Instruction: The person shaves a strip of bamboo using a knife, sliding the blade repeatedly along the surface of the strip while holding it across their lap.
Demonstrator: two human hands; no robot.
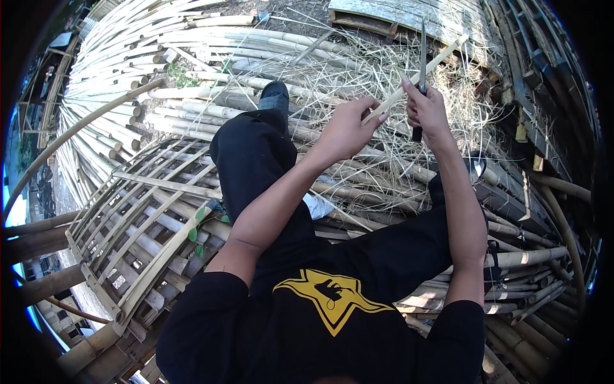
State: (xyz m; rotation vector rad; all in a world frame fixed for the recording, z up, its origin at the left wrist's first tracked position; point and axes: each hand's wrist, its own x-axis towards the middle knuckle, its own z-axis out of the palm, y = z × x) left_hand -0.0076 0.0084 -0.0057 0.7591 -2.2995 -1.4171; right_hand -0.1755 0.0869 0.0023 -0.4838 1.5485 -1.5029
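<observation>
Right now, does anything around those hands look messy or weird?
Yes: thin, pale, straw-like strands lie tangled every which way over the long, round bamboo poles, which mostly run side by side. A crumpled white scrap beside the left black trouser leg looks out of place: it isn't bamboo, though its material is unclear.

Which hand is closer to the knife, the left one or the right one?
Right. The right hand grips the knife by its dark handle; the left hand is to the knife's left, holding the bamboo strip near its lower end.
</observation>
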